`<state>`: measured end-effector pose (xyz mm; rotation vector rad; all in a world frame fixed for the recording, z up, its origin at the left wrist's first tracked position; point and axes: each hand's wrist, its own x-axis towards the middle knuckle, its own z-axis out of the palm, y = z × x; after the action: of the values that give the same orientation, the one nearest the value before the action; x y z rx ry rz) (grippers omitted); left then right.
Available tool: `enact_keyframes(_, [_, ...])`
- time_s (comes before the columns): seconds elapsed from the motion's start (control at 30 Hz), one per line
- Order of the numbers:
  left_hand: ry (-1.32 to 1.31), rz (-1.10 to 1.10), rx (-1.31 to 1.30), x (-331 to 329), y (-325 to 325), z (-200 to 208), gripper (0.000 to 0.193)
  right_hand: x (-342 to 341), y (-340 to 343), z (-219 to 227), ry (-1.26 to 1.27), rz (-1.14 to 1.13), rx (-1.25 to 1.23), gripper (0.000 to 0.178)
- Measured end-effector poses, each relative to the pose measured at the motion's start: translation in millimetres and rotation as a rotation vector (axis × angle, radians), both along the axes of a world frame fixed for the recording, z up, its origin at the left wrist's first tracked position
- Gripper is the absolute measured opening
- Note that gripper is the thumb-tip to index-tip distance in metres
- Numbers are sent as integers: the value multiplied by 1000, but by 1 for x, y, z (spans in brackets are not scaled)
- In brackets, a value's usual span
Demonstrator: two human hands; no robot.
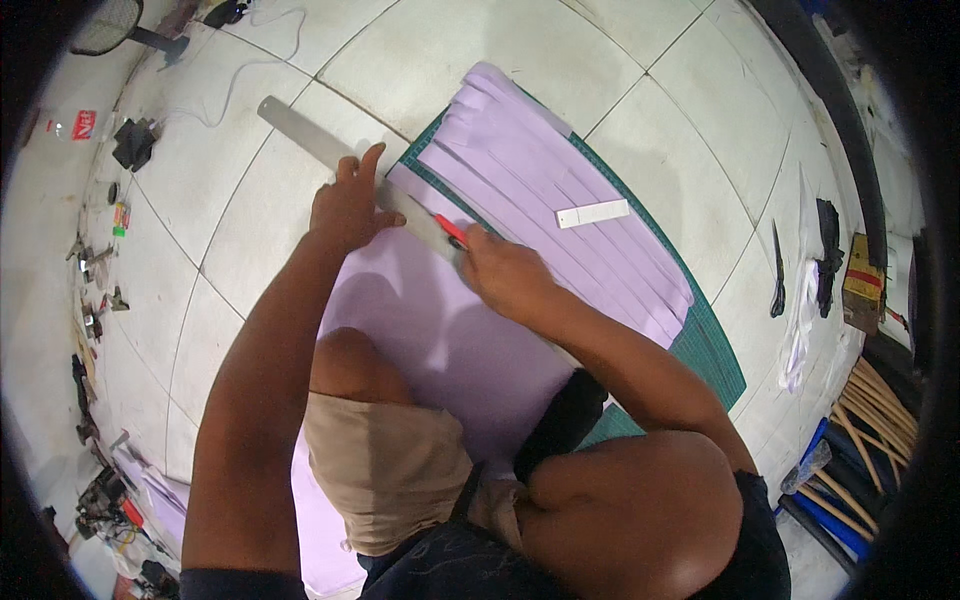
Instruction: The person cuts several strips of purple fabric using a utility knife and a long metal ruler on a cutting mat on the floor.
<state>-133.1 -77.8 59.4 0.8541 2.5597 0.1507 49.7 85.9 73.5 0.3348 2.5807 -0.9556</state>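
My left hand (348, 208) presses on a long metal ruler (300, 130), its fingers spread and holding nothing. The ruler lies slantwise across lilac sheet material (420, 310). Closed in my right hand (500, 275) is a red and black utility knife (452, 231), its tip at the ruler's edge. Several lilac strips (540, 190) lie side by side beyond the ruler, on a green cutting mat (715, 345). A short white piece like a small ruler (592, 213) rests on those strips. Part of the ruler is hidden under my right hand and forearm.
Black-handled scissors (778, 270) lie on the tiled floor at the right, near wooden sticks (870, 420) and a yellow-red box (862, 285). Small metal parts (92, 320) and a black adapter (133, 143) line the left wall. A racket (110, 28) is at top left.
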Motion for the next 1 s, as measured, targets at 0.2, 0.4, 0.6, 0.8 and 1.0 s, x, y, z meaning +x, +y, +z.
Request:
enact_keyframes(0.2, [-1, -1, 14, 1, 3, 1, 105, -44, -21, -22, 109, -41, 37, 21])
enact_keyframes(0.4, [-14, 6, 5, 0, 2, 6, 100, -47, -25, -26, 156, -6, 56, 20])
enact_keyframes(0.6, [-2, -90, -24, 0, 6, 6, 84, -57, -21, -13, 86, 60, 155, 18])
enact_keyframes(0.8, [33, -137, -86, 0, 6, 10, 71, -62, -11, 4, -64, 82, 47, 25])
enact_keyframes(1.0, [-19, -123, -108, 0, 13, 9, 71, 5, 17, 27, -200, 97, 112, 29])
